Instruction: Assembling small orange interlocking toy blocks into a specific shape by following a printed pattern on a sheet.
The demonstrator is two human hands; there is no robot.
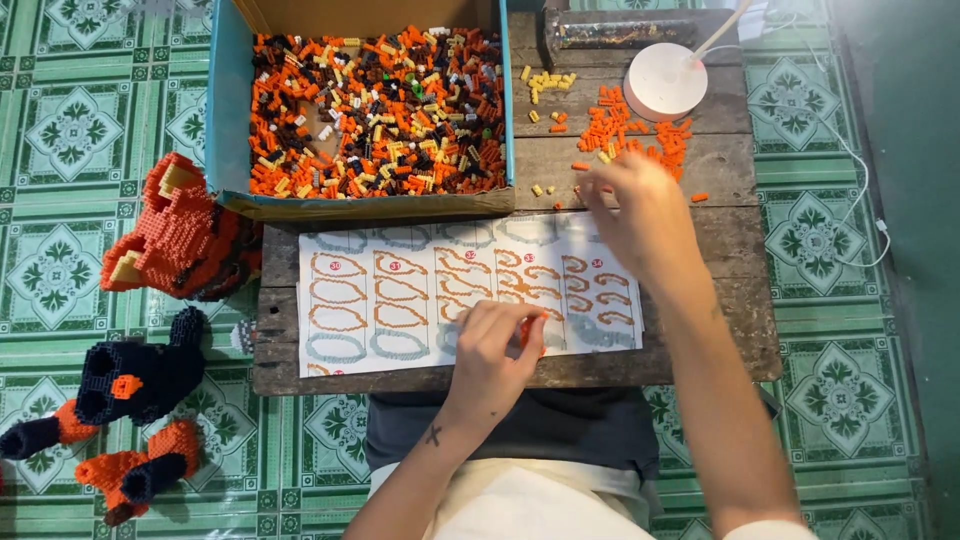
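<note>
Wooden table (720, 330) on green patterned floor tiles (60, 130). Left hand (492, 350) pinches an orange brick piece (528, 330) over the instruction sheet (400, 300); right hand (640, 215), fingers curled, reaches toward the loose orange bricks (630, 135) at 12 o'clock.

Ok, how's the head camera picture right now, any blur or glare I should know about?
Head view: the right hand is motion-blurred at the fingertips over the orange bricks; the left hand is sharper, pinching something orange on the instruction sheet; light is soft and even, with mild glare on the white round lamp base; the box of bricks reads clearly.
</note>
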